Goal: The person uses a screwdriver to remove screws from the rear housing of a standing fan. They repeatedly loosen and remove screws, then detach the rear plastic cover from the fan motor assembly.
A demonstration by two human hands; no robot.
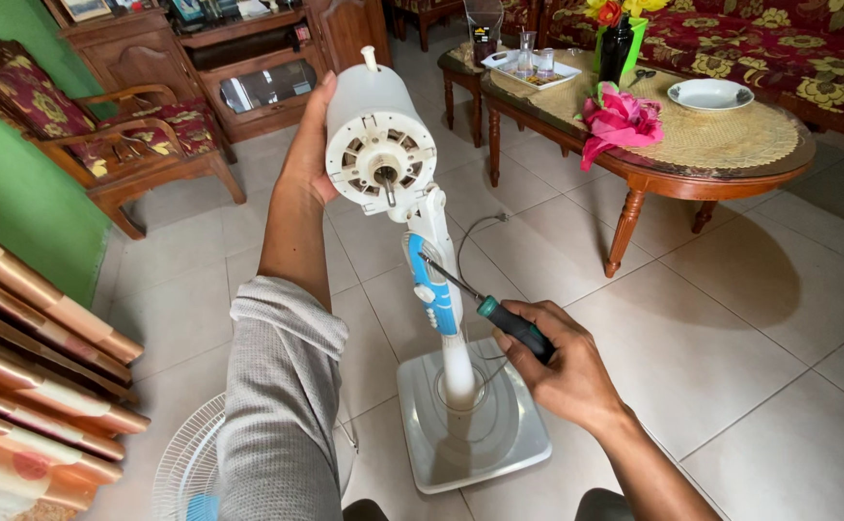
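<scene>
A white standing fan with its grille and blades off stands on the tiled floor. Its motor housing (375,135) faces me with the bare shaft showing. My left hand (308,145) grips the left side of the housing. My right hand (557,362) holds a screwdriver (499,316) with a dark green and black handle. The screwdriver's tip touches the blue and white control panel (431,289) on the fan's neck. Below, the pole runs down into the square white base (470,425).
A white fan grille (185,473) lies on the floor at the lower left. An oval wooden table (692,145) with a pink flower, a plate and a tray stands at the right. A wooden armchair (123,135) and a cabinet are at the back left.
</scene>
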